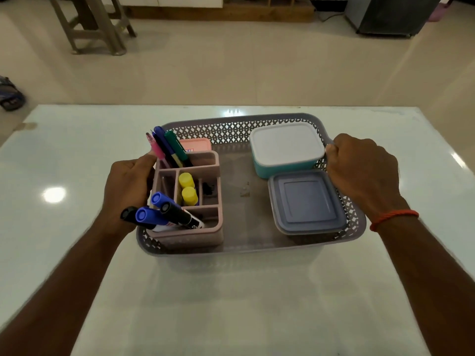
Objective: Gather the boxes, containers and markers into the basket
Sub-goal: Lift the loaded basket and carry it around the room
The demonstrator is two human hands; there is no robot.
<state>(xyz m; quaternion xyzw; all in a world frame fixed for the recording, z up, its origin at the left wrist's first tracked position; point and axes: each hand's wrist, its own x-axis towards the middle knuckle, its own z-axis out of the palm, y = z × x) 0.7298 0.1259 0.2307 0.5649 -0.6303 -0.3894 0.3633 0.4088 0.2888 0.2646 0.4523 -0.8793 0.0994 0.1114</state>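
Hands grip the basket (231, 129): left hand (126, 183) and right hand (359, 168) fingers clamped on opposite side rims.

The pale white counter (77, 155) has a smooth, glossy finish that mirrors the ceiling lights as bright spots. The grey plastic basket (257, 249) has matt walls pierced in a lattice pattern and a smooth solid floor. The pink plastic divided organiser (205, 232) looks matt and smooth. The teal plastic box with a white lid (285, 147) has a soft satin sheen on the lid, and the square translucent container with a grey-blue lid (305, 201) looks semi-matt. The blue and black plastic marker caps (146, 214) shine slightly. The orange thread band (393, 217) on the right wrist looks like twisted cord. The cream floor tiles (231, 68) are polished and reflective.
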